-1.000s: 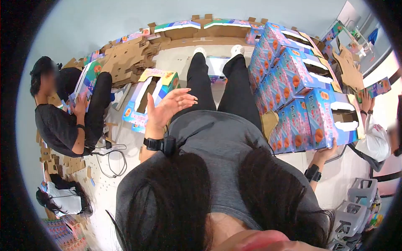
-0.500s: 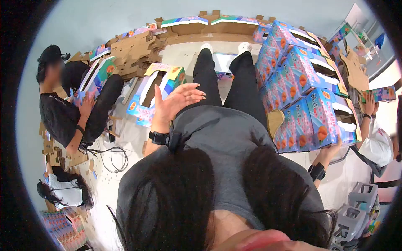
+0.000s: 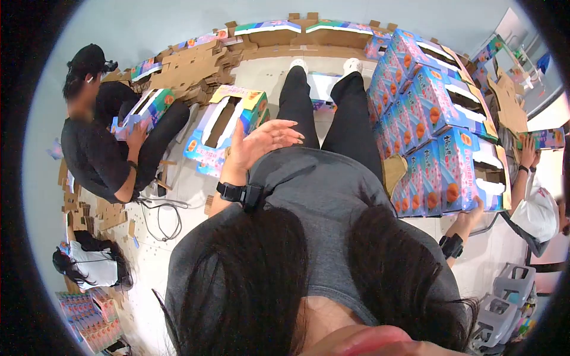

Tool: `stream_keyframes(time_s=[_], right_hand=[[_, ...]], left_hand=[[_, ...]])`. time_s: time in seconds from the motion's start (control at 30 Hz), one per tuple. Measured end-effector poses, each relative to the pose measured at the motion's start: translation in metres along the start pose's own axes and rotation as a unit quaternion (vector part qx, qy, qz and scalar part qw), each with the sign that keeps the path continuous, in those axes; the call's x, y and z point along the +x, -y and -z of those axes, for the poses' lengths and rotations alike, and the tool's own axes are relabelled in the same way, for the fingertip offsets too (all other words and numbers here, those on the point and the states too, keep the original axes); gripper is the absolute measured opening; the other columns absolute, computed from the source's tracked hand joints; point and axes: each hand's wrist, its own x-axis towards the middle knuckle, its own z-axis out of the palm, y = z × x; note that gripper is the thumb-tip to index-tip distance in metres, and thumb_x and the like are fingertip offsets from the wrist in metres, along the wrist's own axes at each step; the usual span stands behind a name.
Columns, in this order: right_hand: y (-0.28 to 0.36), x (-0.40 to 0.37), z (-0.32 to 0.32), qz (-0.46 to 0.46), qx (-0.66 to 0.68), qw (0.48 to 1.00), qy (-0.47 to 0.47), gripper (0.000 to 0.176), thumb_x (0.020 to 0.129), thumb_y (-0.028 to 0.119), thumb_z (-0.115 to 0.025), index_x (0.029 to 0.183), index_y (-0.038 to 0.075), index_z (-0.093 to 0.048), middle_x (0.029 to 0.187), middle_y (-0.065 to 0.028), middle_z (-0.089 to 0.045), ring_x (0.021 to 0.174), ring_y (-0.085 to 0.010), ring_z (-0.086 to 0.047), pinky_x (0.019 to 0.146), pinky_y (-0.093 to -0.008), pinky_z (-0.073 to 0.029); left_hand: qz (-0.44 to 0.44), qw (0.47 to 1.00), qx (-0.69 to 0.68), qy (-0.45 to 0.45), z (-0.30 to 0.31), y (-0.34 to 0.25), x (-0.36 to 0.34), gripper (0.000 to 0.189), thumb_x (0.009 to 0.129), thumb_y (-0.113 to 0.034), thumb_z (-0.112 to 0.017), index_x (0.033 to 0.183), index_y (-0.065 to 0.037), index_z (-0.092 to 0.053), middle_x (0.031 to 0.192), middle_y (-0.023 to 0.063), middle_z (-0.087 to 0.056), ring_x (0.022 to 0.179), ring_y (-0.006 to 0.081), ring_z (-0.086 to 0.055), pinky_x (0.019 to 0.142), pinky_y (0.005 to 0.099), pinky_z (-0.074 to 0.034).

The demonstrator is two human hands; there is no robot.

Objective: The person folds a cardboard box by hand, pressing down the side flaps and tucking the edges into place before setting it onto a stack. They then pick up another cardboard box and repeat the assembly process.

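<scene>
The person sits on the pale floor with both legs in black trousers stretched out ahead. The left hand is raised above the left thigh, open, palm up and fingers spread, holding nothing. A black wrist strap sits just below it. Nearest to this hand is an open blue-and-pink printed cardboard box with orange fruit pictures, lying on the floor just beside the left leg with its brown inside showing.

The right hand, also wearing a black wrist band, reaches out to the side. Its fingers touch the lower edge of the nearest folded blue-and-pink fruit box; whether they grip the box cannot be told. That box is the near end of a stacked row of identical boxes running along the right leg towards the feet. Each box carries dark characters beside the fruit pictures, too small to read.

At the left a seated person in black holds another printed box. At the right edge a person in a white top holds one more box. A third person in white sits at the lower left. A pile of flat brown cardboard blanks lies beyond the open box, a black cable loops on the floor, and grey plastic crates stand at the lower right.
</scene>
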Motion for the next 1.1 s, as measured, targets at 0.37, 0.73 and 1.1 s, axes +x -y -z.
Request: stream_keyframes(time_s=[0.37,0.73,1.1], right_hand=[[0.026,-0.094,-0.078,0.651,-0.562,0.482,-0.170,0.072,0.081,0.037,-0.064,0.147,0.021,-0.042,0.149,-0.0249,-0.034,0.131,-0.0440,-0.040,0.105,-0.0581,-0.032],[-0.016,-0.079,-0.073,0.425,-0.792,0.434,0.061,0.092,0.072,0.029,-0.071,0.153,0.020,-0.028,0.153,-0.0171,-0.035,0.139,-0.0346,-0.036,0.112,-0.0588,-0.026],[-0.018,-0.076,-0.074,0.441,-0.788,0.426,0.049,0.092,0.068,0.034,-0.075,0.149,0.017,-0.035,0.150,-0.0186,-0.037,0.135,-0.0353,-0.039,0.110,-0.0589,-0.029]], left_hand=[[0.006,0.999,0.026,0.018,0.000,-0.001,0.001,0.119,0.075,-0.093,-0.014,0.140,0.004,-0.042,0.129,0.0260,-0.055,0.124,0.0357,-0.051,0.109,0.0448,-0.032],[0.008,0.999,0.036,0.034,0.005,0.005,-0.002,0.114,0.080,-0.088,-0.015,0.140,0.006,-0.040,0.131,0.0255,-0.054,0.126,0.0367,-0.050,0.111,0.0456,-0.031],[0.089,0.996,-0.005,-0.030,0.020,0.022,0.001,0.100,0.089,-0.078,-0.018,0.140,0.004,-0.042,0.127,0.0211,-0.057,0.087,0.0174,-0.056,0.071,0.0228,-0.042]])
